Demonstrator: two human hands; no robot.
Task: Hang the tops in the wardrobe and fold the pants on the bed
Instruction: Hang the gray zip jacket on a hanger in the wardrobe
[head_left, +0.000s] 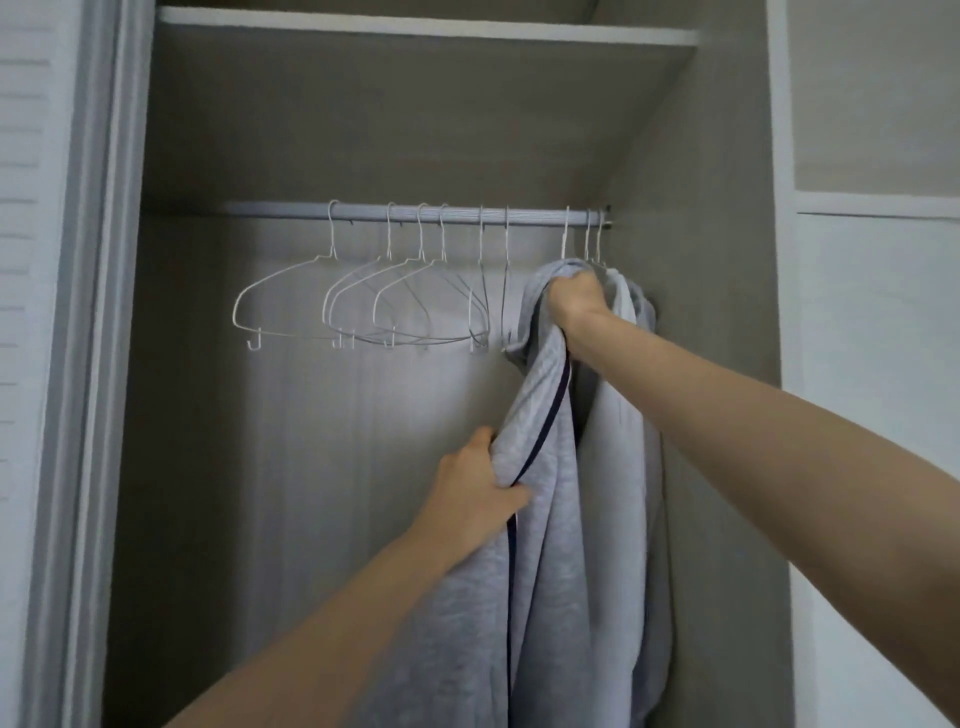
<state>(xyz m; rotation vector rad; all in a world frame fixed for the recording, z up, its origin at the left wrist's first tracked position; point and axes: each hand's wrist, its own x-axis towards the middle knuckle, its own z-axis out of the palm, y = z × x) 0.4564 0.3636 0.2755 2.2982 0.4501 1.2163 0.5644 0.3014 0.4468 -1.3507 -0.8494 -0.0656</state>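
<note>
My right hand (574, 299) grips the light grey zip-front fabric top (571, 519) bunched under the white metal rail (415, 213), far right by the wardrobe's side wall (717, 364); left hand (475, 493) pinches its dark zip edge. Open room lies left, below the white wire hangers (363, 306).

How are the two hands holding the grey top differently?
The right hand is high up near the rail, while the left hand is lower down. The right hand grips the top's bunched upper part; the left hand pinches its dark-striped edge. Both hold the same grey top.

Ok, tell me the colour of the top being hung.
Light grey top with a dark zip line, in the head view.
</note>
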